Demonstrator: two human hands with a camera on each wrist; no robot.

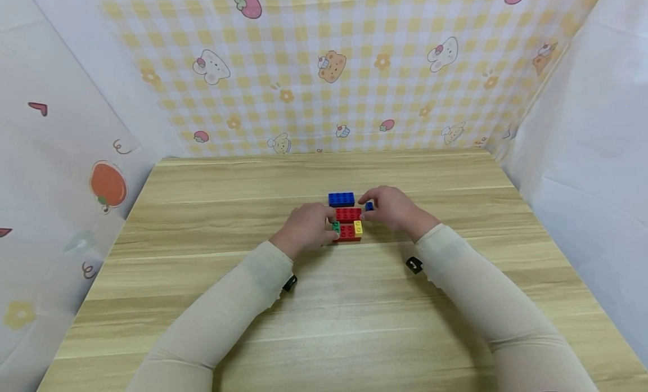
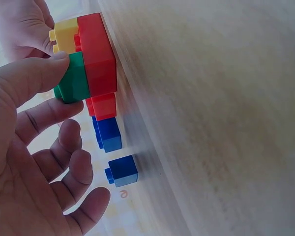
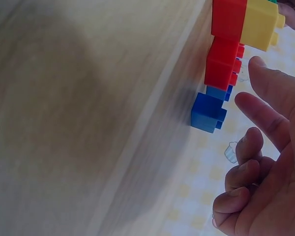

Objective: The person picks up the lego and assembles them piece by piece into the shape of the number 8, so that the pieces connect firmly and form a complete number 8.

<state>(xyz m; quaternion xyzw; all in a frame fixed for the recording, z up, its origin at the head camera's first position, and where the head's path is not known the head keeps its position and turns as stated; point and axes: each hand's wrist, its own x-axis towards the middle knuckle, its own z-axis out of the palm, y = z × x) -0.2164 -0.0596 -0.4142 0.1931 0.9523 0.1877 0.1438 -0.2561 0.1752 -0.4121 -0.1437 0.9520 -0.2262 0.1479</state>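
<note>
My left hand (image 1: pixel 307 226) pinches a small green brick (image 2: pixel 76 78) between thumb and index finger, its other fingers spread loosely. The green brick sits on the left end of a red brick (image 1: pixel 347 232), and a yellow brick (image 1: pixel 358 228) sits on the right end. Just behind lies a second red brick (image 1: pixel 348 213). My right hand (image 1: pixel 392 206) is held beside a small blue brick (image 1: pixel 369 206), thumb and index finger apart, with nothing between them; its remaining fingers are loosely bent.
A longer blue brick (image 1: pixel 341 199) lies at the back of the group. One more blue brick (image 2: pixel 123 171) shows in the left wrist view, standing on the wood-grain table (image 1: pixel 354 313). A checked cloth (image 1: pixel 304 99) hangs behind the table's far edge.
</note>
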